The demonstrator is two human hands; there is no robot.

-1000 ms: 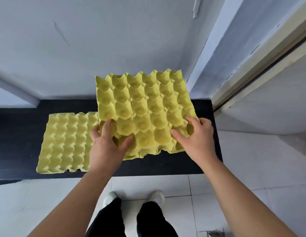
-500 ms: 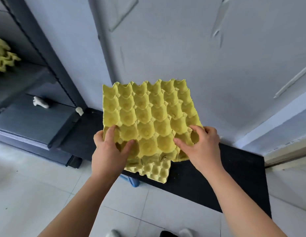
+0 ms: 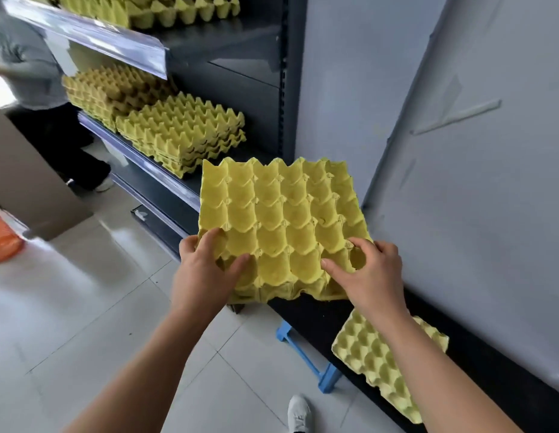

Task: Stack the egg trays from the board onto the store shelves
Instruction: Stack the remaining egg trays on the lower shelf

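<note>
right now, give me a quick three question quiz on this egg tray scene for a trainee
1. True or false: the left hand and right hand both grip the held tray.
2. The spare tray lies on: A the black board, B the floor tiles, C a shelf.
3. Fill in: the basket at far left is ____.
Key: 1 true; 2 A; 3 orange.

Head-worn view, downward, near shelves (image 3: 240, 89), perhaps tilted
</note>
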